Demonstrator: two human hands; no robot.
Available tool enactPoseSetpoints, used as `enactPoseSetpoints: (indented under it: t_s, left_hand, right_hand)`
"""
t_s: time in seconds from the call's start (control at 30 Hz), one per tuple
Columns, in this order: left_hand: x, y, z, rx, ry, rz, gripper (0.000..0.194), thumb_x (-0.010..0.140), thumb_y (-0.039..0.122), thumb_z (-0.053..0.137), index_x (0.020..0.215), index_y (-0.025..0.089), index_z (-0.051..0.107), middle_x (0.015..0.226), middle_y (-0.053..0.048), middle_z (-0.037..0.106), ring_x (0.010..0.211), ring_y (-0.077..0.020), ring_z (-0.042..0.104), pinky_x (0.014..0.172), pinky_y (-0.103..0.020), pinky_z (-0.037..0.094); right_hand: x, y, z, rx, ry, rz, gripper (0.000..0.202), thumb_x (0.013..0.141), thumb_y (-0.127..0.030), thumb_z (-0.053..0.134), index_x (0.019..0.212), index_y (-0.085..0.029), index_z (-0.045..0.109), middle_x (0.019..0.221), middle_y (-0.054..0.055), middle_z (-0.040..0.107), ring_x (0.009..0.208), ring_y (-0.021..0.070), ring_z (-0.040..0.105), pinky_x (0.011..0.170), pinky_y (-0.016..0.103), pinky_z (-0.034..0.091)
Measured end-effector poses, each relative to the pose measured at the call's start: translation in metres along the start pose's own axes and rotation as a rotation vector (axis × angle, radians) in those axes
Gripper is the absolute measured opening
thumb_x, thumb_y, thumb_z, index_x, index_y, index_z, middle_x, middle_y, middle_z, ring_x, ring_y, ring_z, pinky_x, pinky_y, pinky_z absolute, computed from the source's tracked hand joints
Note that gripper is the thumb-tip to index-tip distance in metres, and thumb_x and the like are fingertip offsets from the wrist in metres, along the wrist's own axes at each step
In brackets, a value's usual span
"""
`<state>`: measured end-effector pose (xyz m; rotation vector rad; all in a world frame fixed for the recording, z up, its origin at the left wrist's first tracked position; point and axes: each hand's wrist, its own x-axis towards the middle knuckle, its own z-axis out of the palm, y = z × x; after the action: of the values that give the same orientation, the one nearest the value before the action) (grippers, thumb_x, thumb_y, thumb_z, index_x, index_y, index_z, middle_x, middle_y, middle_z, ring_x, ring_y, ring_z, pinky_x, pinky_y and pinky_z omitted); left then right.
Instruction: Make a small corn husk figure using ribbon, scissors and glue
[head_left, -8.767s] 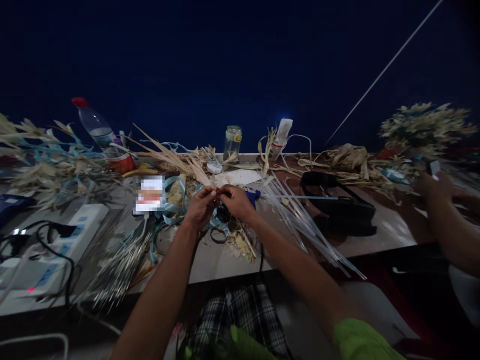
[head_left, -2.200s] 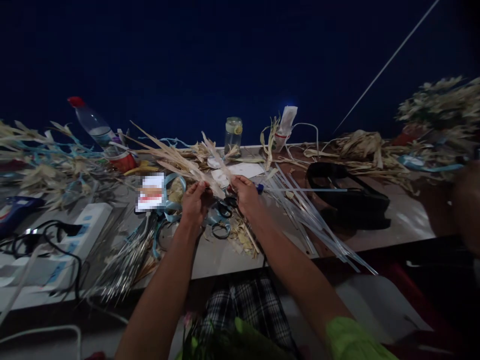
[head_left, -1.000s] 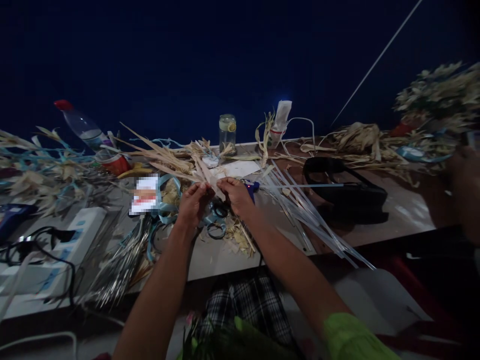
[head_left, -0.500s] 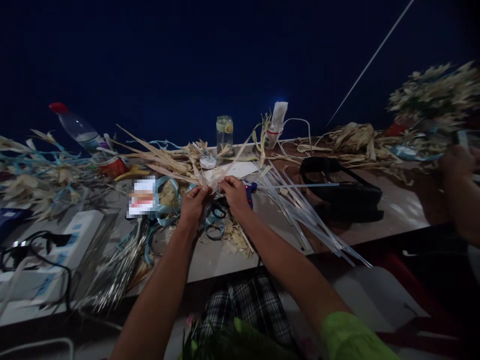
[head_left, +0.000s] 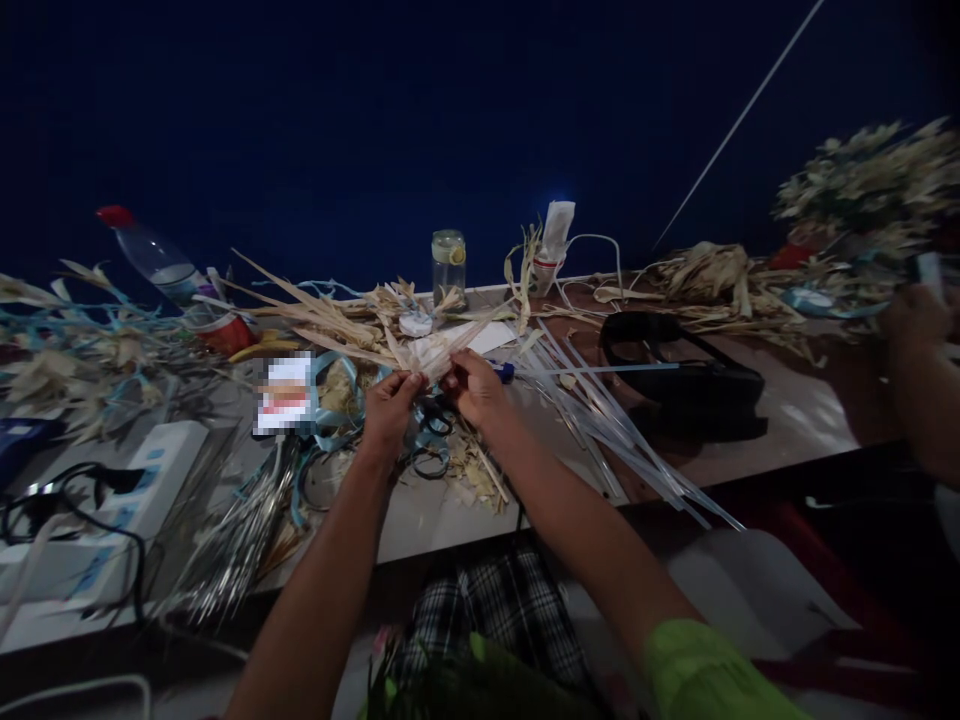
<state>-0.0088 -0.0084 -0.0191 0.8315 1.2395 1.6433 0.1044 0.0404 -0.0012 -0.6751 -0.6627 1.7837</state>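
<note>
A pale, thin dried corn husk (head_left: 433, 357) is pinched between my two hands over the middle of the table. My left hand (head_left: 388, 410) is closed on its near left edge, thumb on top. Close beside it, my right hand (head_left: 478, 392) grips the husk's right side with bent fingers; the fingertips are partly hidden. Scissors with dark handles (head_left: 430, 462) lie under the hands, near light blue ribbon (head_left: 328, 418). Part of a blue tool, perhaps a glue gun (head_left: 505, 371), shows behind my right hand.
Clear glue sticks (head_left: 622, 440) and a black strapped object (head_left: 682, 385) lie to the right. Metal wires (head_left: 244, 540) and a power strip (head_left: 142, 500) are on the left. A lidded bottle (head_left: 449, 265) stands behind. At far right is another person's hand (head_left: 919, 320).
My right hand has turned and shifted slightly right and down, covering more of the blue tool. The husk's long upper strip has swung lower. My left hand has barely moved.
</note>
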Motion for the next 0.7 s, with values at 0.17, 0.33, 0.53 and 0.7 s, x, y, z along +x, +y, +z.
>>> enactPoseSetpoints:
  t_s: [0.17,0.33,0.53,0.7]
  left_hand:
    - [0.0,0.0,-0.002,0.027,0.03,0.029,0.026,0.06,0.038,0.072,0.069,0.015,0.066,0.065,-0.002,0.064,0.06,-0.0106,0.058,0.059,-0.02,0.045]
    - [-0.002,0.002,0.0,-0.011,-0.005,-0.005,0.029,0.057,0.038,0.074,0.069,0.014,0.064,0.066,-0.002,0.063,0.062,-0.0127,0.061,0.061,-0.023,0.048]
    - [-0.003,0.01,0.001,-0.05,0.071,-0.006,0.031,0.055,0.039,0.074,0.068,0.014,0.062,0.066,0.0,0.061,0.064,-0.0128,0.061,0.06,-0.022,0.048]
    - [0.005,0.006,-0.006,0.003,0.154,0.148,0.026,0.061,0.038,0.07,0.07,0.014,0.063,0.065,0.001,0.061,0.063,-0.0105,0.059,0.063,-0.021,0.046]
  right_hand:
    - [0.006,0.002,-0.002,-0.075,0.058,-0.115,0.024,0.057,-0.026,0.066,0.059,-0.019,0.043,0.046,-0.009,0.042,0.039,0.0036,0.035,0.039,0.019,0.026]
    - [0.004,-0.001,-0.003,-0.157,0.036,-0.16,0.027,0.06,-0.032,0.065,0.059,-0.019,0.041,0.048,-0.01,0.04,0.035,0.0024,0.03,0.037,0.019,0.021]
    - [0.0,-0.01,-0.008,-0.512,-0.016,-0.223,0.022,0.07,-0.04,0.057,0.067,-0.018,0.055,0.063,-0.005,0.054,0.043,0.0047,0.04,0.043,0.021,0.029]
    - [-0.005,-0.011,-0.011,-1.127,-0.176,-0.312,0.014,0.072,-0.029,0.056,0.069,-0.016,0.061,0.067,-0.001,0.06,0.063,0.0103,0.052,0.062,0.023,0.038]
